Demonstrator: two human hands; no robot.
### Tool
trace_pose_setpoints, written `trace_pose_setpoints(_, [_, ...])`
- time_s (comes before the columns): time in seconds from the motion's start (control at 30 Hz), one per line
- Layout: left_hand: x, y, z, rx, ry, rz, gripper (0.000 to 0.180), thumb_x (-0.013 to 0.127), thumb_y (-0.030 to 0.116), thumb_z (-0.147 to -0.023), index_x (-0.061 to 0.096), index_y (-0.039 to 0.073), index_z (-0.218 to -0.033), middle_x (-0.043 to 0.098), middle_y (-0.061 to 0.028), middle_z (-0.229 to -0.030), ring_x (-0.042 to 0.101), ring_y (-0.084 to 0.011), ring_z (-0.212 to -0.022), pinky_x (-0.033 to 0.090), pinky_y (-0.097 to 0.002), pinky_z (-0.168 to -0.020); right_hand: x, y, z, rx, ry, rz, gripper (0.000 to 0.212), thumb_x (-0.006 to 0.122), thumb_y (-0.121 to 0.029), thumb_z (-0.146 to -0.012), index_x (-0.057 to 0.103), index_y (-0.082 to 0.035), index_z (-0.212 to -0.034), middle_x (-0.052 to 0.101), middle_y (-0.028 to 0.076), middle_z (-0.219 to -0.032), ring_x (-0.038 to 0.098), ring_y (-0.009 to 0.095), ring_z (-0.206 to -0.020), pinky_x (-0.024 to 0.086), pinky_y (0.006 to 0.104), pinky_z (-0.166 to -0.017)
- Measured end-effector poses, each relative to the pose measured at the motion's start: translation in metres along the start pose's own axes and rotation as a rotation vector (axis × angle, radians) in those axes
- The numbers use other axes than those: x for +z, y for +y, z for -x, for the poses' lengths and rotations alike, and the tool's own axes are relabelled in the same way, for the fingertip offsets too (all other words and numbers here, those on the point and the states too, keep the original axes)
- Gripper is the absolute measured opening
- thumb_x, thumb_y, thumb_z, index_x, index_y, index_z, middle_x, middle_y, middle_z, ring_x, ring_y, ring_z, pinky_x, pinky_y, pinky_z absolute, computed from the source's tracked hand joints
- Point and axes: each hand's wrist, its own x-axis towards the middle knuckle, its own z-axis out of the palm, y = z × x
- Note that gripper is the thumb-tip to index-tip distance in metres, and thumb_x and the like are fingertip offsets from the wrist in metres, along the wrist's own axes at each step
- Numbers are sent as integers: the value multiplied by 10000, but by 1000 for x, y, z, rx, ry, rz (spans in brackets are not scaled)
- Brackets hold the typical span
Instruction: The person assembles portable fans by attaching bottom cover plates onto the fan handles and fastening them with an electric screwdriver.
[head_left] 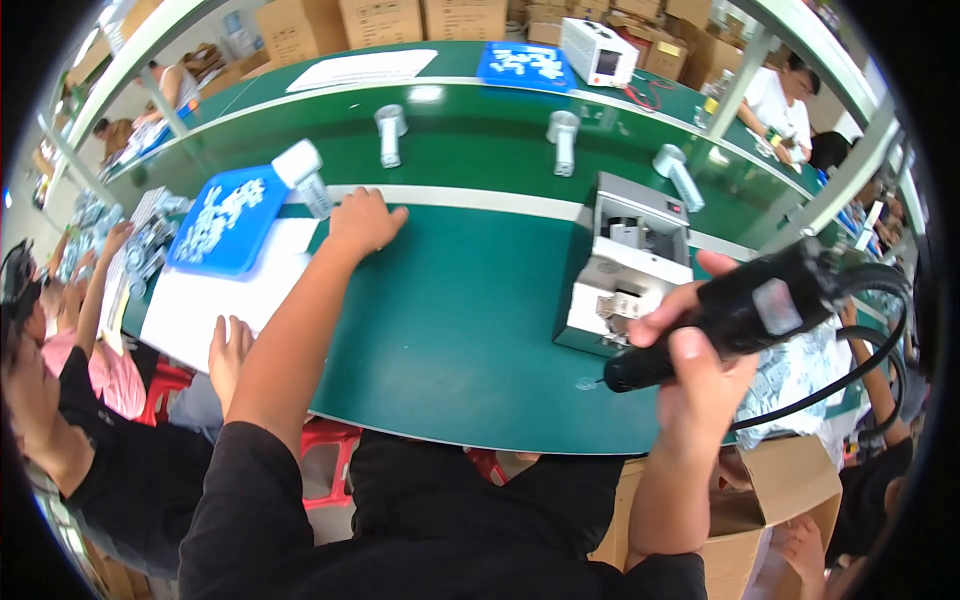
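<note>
My right hand (700, 345) is wrapped round a black electric screwdriver (745, 310) with cables at its rear. Its thin bit points left, just above the green worktop (450, 330). My left hand (365, 222) is palm down near the pale strip at the worktop's far edge, thumb spread to the right; its fingertips are partly hidden and nothing shows in it. Close to its left leans a white-headed device with a pale handle (303, 172). Left of my screwdriver stands a grey metal screw feeder (625, 275), its top and front partly uncovered.
Several similar pale devices (563, 145) stand on the green belt beyond. A blue tray (228, 222) of small white parts lies at left, beside a co-worker's hand (230, 350). Bagged parts (795, 375) and an open carton (785, 480) are at right.
</note>
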Motion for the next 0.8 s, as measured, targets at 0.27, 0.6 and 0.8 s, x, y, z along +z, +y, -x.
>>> trace_pose_setpoints(0.27, [27,-18,-123,-432,186,198,607,657,563,-747,614,111,-1151,589,-139,-1217,545,-365,-1140,437,-542,-912,-1,33,94,-567,64,782,714,695,-84,-737,343,46,-1344,438,261,-1311,502,430,-1153,427,501,-933])
trace_pose_setpoints(0.6, [-20,30,-152,-317,469,380,524,533,480,-836,564,49,-1133,570,-173,-1197,580,-368,-1056,464,-499,-863,-300,-81,-40,288,353,1828,235,601,-173,-850,629,-18,-1024,652,186,-936,635,341,-880,495,403,-786])
trace_pose_setpoints(0.8, [-68,52,-96,-46,797,899,464,633,354,-833,533,-69,-996,595,-214,-1031,616,-322,-885,477,-395,-814,-318,-41,-30,348,8,1731,279,621,-216,-796,649,-25,-998,637,205,-1032,599,359,-967,475,425,-839])
